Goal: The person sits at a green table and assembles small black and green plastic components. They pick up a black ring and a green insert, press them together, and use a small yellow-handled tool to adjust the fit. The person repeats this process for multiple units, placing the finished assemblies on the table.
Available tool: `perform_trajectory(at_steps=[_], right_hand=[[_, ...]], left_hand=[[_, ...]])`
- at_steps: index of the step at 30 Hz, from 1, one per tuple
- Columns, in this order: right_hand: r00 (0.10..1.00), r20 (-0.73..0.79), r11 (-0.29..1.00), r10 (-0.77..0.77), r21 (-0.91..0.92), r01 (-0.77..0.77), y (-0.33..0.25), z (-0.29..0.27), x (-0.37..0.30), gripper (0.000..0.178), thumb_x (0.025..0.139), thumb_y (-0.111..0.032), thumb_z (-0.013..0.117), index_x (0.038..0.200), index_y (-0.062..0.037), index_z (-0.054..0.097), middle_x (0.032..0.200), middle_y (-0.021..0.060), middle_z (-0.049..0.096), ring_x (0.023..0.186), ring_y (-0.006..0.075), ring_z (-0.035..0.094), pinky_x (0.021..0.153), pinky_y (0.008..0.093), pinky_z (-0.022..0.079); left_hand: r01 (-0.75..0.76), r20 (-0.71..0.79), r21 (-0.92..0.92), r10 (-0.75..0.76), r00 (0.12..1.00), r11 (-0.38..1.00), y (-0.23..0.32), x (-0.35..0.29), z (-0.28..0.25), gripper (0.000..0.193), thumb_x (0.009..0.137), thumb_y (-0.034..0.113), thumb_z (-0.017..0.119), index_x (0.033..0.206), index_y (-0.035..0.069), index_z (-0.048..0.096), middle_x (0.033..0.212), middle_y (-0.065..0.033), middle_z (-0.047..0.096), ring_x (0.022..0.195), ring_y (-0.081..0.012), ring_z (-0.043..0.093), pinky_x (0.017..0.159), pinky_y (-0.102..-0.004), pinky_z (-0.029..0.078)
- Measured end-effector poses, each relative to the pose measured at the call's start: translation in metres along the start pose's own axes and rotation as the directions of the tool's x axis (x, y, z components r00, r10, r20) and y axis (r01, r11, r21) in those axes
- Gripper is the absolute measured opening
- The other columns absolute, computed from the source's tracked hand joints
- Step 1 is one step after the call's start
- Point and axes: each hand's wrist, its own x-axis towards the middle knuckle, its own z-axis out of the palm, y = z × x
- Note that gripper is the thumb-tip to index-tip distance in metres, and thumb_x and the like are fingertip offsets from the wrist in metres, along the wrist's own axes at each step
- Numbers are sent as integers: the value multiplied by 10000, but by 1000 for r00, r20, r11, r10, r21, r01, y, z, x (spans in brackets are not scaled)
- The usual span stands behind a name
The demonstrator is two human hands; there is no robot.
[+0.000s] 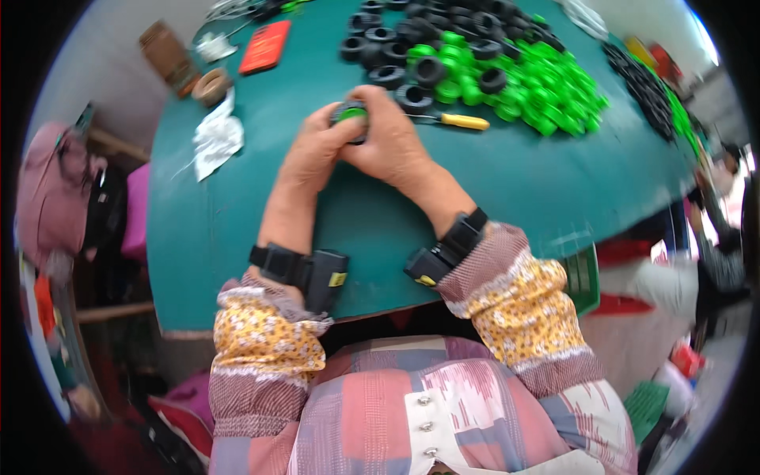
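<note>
Over the green table, my left hand (pixel 315 141) and my right hand (pixel 389 136) close together round one small black toy tyre (pixel 358 106) with a bright green wheel hub (pixel 349 115) showing in its middle. Both thumbs press at the hub; fingers hide part of the tyre. Just right of my right hand lies a screwdriver (pixel 465 122) with a yellow handle, its shaft partly behind the hand. Past my hands is a heap of loose black tyres (pixel 388 76), and beside it a pile of green hubs (pixel 546 99).
On the table's (pixel 214 253) left lie a red phone (pixel 265 47), a tape roll (pixel 211 87) and crumpled white tissue (pixel 218 138). More black parts (pixel 641 87) sit at the far right edge. A green crate (pixel 583 279) stands below the table's right edge. Another person (pixel 716 229) is at the right.
</note>
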Motion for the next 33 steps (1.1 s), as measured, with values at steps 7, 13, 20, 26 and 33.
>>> perform_trajectory(at_steps=[7,13,20,26,33], right_hand=[[999,-37,922,-32,-386,16,-11,-112,-20,484,597,-256,740,977,-27,547,753,177,612,707,335,616,622,379,498],[935,-229,749,271,-560,-354,-18,-277,-133,602,635,-349,737,1084,-8,525,815,197,632,764,332,634,695,371,497],[626,-177,172,759,-873,-456,5,-344,-296,942,579,-405,767,1294,23,328,1135,253,515,1071,387,488,886,427,410],[826,-123,643,550,-568,-513,6,-315,-196,272,773,-181,647,946,26,605,732,156,618,639,248,594,603,332,461],[881,360,903,306,-403,-149,3,-179,-16,225,803,-218,609,926,-31,631,758,170,625,676,309,610,612,377,473]], left_hand=[[9,187,-48,0,982,999,-9,1,1,547,904,458,450,1236,23,432,1066,-149,602,899,-199,615,700,-241,491],[87,-123,-139,-105,987,986,-15,9,-26,413,896,367,518,1069,-7,486,851,-128,637,666,-183,625,575,-216,490],[80,-115,-94,-91,989,992,-19,9,-25,365,874,310,553,1062,0,509,807,-121,640,619,-160,611,560,-224,461],[79,-128,1,-78,989,997,-14,5,-17,347,900,298,522,1062,-8,515,818,-114,634,646,-147,615,589,-227,471],[128,-167,9,-125,978,992,-4,-3,-12,284,917,259,492,1030,2,534,774,-85,634,638,-120,613,575,-202,465]])
